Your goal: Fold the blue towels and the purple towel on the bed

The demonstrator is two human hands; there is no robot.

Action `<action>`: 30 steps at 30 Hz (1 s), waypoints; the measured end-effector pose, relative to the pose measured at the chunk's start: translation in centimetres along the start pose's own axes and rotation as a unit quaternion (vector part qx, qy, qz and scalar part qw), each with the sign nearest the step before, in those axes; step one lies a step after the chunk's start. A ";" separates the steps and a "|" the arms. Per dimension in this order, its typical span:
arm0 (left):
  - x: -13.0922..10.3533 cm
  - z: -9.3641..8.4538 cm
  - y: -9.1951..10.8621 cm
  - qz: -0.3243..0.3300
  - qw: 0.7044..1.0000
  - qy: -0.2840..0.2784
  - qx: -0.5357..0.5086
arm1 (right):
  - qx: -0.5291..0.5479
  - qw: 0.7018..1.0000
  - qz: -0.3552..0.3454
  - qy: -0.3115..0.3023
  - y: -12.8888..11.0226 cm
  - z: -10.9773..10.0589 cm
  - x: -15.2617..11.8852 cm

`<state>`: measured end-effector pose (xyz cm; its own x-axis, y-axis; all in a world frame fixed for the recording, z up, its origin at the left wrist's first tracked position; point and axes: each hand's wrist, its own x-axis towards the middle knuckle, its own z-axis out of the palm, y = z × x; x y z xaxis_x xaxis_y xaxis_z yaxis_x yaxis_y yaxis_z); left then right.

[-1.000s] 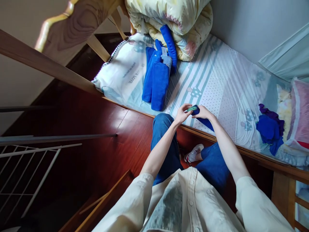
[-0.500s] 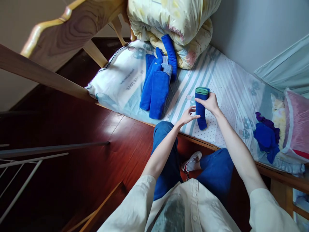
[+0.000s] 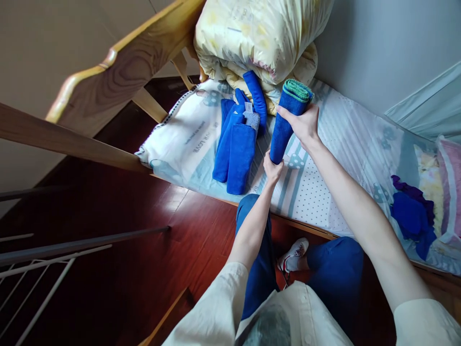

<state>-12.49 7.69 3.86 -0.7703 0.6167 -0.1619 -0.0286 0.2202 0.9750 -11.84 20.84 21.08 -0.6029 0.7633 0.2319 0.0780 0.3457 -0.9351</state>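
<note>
A rolled blue cloth with green edges at its top end is held up over the bed, tilted, its top leaning right. My right hand grips it near the upper end, thumb across the front. My left hand is closed round the lower end. Left of the roll, several folded blue cloths lie on the bed sheet, one with a white tag and a grey-blue fuzzy patch showing.
A yellow quilt bundle sits at the bed's far end by the wall. Crumpled blue and purple cloth lies at the right beside a pink pillow. A wooden bed rail stands left; a white metal rack is lower left.
The rolled cloth has moved up and left, closer to the camera. My left hand, earlier open beside it, now grips its lower end. The view has shifted slightly.
</note>
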 end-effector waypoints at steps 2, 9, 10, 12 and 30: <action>0.8 0.0 0.2 -0.001 0.999 0.029 0.016 | -0.004 1.000 -0.007 0.009 -1.3 0.7 0.7; 4.0 -0.1 -0.2 -0.036 0.996 0.065 0.042 | 0.020 0.999 -0.025 0.032 -3.8 2.3 2.0; 4.4 -0.2 -0.5 -0.033 0.996 0.067 0.039 | 0.024 0.999 -0.030 0.033 -3.7 2.6 2.1; 5.2 -0.3 -0.9 -0.023 0.997 0.074 0.030 | 0.029 0.998 -0.029 0.042 -3.3 3.0 2.3; 5.6 -0.4 -1.3 -0.075 0.996 0.055 -0.005 | 0.040 0.998 0.044 0.018 -1.2 5.1 2.5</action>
<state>-17.01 10.50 1.74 -0.8227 0.4903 -0.2877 -0.1534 0.2957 0.9429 -17.48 19.55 21.40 -0.5679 0.8081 0.1564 0.0651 0.2335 -0.9702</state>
